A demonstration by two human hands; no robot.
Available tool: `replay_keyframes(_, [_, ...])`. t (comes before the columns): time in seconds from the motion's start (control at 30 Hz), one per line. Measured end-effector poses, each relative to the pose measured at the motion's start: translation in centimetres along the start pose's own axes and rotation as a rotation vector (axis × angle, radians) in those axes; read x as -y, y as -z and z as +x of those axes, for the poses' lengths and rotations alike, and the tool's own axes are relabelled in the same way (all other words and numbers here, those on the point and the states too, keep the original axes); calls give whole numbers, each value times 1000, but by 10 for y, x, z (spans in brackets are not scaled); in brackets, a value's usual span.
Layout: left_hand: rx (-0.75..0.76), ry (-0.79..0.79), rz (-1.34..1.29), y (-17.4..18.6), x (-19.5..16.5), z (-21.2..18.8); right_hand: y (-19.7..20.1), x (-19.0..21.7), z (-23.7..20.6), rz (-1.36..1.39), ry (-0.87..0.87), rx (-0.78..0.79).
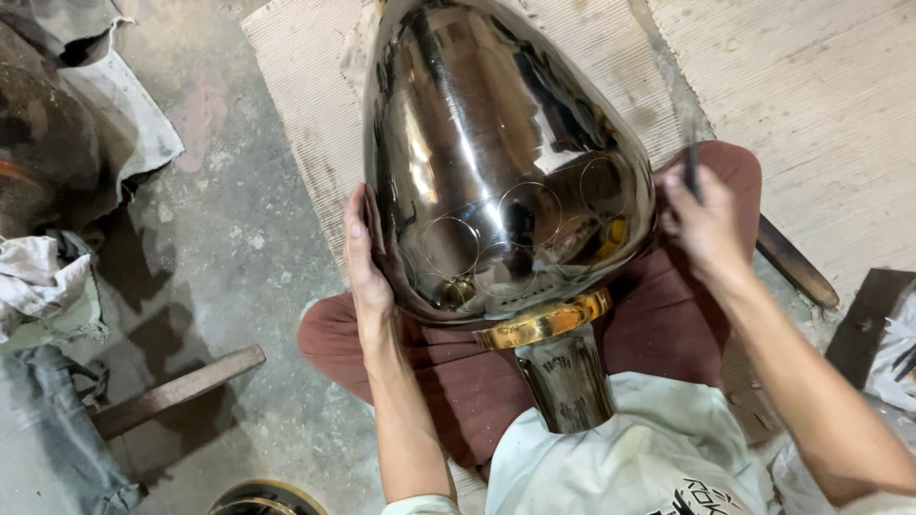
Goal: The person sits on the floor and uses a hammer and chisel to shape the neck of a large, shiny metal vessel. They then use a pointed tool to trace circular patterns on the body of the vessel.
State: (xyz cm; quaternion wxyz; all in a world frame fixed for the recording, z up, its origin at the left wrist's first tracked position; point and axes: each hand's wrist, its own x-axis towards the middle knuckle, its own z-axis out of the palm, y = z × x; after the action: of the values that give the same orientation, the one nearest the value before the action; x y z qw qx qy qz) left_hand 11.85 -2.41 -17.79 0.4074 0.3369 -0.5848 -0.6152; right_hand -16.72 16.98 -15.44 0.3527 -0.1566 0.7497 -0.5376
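hands (367, 257) on glossy circle-scribed metal vessel (496, 162)

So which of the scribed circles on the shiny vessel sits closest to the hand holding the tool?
The rightmost circle, highest of the row, at the vessel's right edge. It lies next to the right hand; the others run down toward the left hand.

Metalworking workshop, floor-level. Bare stained concrete floor (239, 238), worn corrugated cardboard sheets (821, 86) as seating mat across top of frame. Dirty rags (43, 277) at left edge, wooden stick (176, 389) lower left. Large polished metal vessel (496, 153) at centre, scribed circles on surface.
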Motion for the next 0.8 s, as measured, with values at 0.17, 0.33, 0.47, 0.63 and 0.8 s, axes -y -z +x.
replay_keyframes(0.17, [47, -18, 45, 0, -9, -2, -23, 5, 11, 182, 145, 55])
replay_keyframes(0.33, [94, 29, 12, 3, -15, 0, -21, 11, 0, -177, 168, -135])
replay_keyframes(0.47, [135, 77, -129, 9, -7, -1, -13, 12, -7, -335, 293, -91])
replay_keyframes(0.63, [22, 149, -204, 14, 14, -5, 2, 4, -5, -407, 349, 8])
replay_keyframes(0.8, [-105, -29, 5, 8, 6, -10, 33, 11, -20, -370, 554, 159])
